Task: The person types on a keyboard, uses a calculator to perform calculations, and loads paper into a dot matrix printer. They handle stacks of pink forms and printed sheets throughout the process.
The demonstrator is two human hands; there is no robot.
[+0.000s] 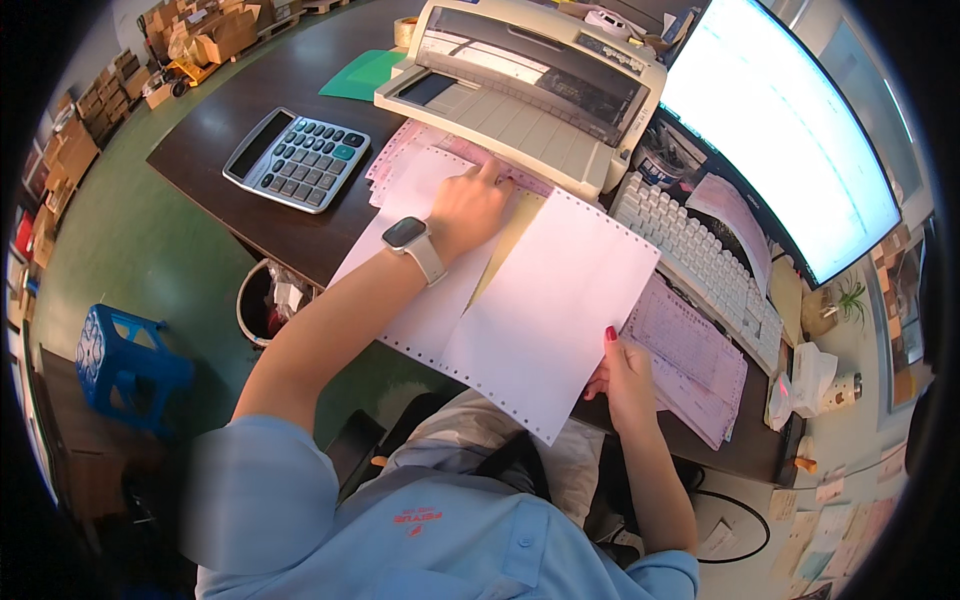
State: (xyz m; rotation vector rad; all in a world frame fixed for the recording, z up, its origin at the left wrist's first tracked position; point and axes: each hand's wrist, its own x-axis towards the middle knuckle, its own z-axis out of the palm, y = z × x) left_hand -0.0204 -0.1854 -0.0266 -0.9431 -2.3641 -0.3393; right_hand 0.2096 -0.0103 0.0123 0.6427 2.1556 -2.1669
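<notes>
A white sheet of sprocket-hole continuous paper [559,300] slants across the desk's front edge and over my lap. My right hand [626,375] pinches its right edge, thumb on top and the other fingers underneath. My left hand [472,202], with a watch [406,233] on the wrist, rests on another white sheet [427,292] just in front of the dot-matrix printer [510,97]. Its fingers are bent, and whether they grip any paper is unclear. A yellow sheet [504,244] shows in the gap between the white ones. Pink forms [390,161] lie beneath, near the printer.
A calculator [298,160] lies left of the papers. To the right are a keyboard [697,262], printed pink forms [686,352] and a bright monitor [780,135]. A waste bin [253,300] and a blue plastic stool [131,367] stand on the floor at left.
</notes>
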